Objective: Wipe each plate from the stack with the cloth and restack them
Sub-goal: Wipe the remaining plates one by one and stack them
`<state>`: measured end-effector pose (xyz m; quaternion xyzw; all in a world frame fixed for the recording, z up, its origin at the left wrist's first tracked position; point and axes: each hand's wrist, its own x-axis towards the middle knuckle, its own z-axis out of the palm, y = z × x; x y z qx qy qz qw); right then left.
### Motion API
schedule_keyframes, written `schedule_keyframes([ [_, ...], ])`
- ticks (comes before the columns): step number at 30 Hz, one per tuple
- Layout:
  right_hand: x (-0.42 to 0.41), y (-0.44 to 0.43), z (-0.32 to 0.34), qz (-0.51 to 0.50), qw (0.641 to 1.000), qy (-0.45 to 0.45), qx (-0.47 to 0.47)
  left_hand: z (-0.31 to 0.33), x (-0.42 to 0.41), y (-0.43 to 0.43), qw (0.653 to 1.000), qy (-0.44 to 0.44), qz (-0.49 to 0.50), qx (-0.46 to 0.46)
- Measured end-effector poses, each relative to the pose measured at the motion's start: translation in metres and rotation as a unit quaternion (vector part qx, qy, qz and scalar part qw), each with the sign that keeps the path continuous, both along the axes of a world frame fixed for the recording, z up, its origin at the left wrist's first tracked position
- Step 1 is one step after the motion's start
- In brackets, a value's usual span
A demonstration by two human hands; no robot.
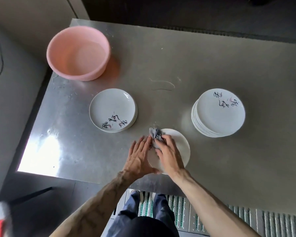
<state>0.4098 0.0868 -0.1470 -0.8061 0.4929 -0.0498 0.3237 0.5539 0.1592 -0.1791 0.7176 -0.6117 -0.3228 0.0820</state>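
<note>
White plate (179, 147), by the table's (161, 57) near edge: right hand (169, 154) is clutching the grey cloth (155, 134) at its far rim; left hand (140, 156), fingers flat and straight, is bracing its left side. Best wiping in circles, rim included, with that brace firm.

A pink basin (79, 52) (round, upright) stands far left on the steel table (186, 62).

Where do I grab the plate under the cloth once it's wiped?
Probably the bare right rim of the plate, from the right: it lies flat, the left hand covers its left edge and the right hand holds the cloth nearby.
</note>
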Motion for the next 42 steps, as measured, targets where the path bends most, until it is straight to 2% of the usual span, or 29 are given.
schedule_keyframes([
  [4,0.003,-0.016,-0.001,-0.075,0.997,-0.019,-0.007,0.003,-0.001,-0.002,0.999,0.03,0.022,-0.003],
  [9,0.004,0.022,0.001,0.012,0.999,-0.035,0.014,0.004,-0.004,0.001,0.998,0.026,0.048,-0.008],
  [12,-0.003,0.004,0.002,0.039,0.999,-0.017,-0.012,0.002,-0.003,0.0,0.998,0.032,0.046,-0.002],
  [17,-0.021,-0.039,0.002,-0.061,0.993,0.057,-0.088,0.003,-0.001,0.0,0.998,0.041,0.046,0.002],
  [20,-0.008,-0.02,0.006,-0.101,0.99,0.039,-0.086,0.005,-0.002,-0.001,0.998,0.046,0.051,0.005],
  [23,0.016,0.016,0.009,-0.043,0.999,-0.007,-0.014,0.004,-0.001,0.0,0.997,0.048,0.055,-0.01],
  [26,0.008,0.031,0.01,0.016,0.999,-0.037,0.011,0.003,0.001,0.002,0.997,0.049,0.061,-0.021],
  [29,-0.013,0.021,0.011,0.057,0.998,-0.017,0.026,0.003,0.003,0.001,0.998,0.048,0.04,-0.007],
  [33,-0.001,0.007,0.006,0.014,1.0,-0.014,0.008,0.002,0.002,0.001,0.998,0.049,0.041,-0.004],
  [39,-0.02,0.014,0.008,0.13,0.991,-0.016,0.012,0.003,0.005,0.0,0.998,0.055,0.036,0.0],
  [42,-0.033,-0.013,0.006,0.118,0.992,0.014,-0.045,0.006,0.005,0.0,0.997,0.06,0.04,-0.001],
])
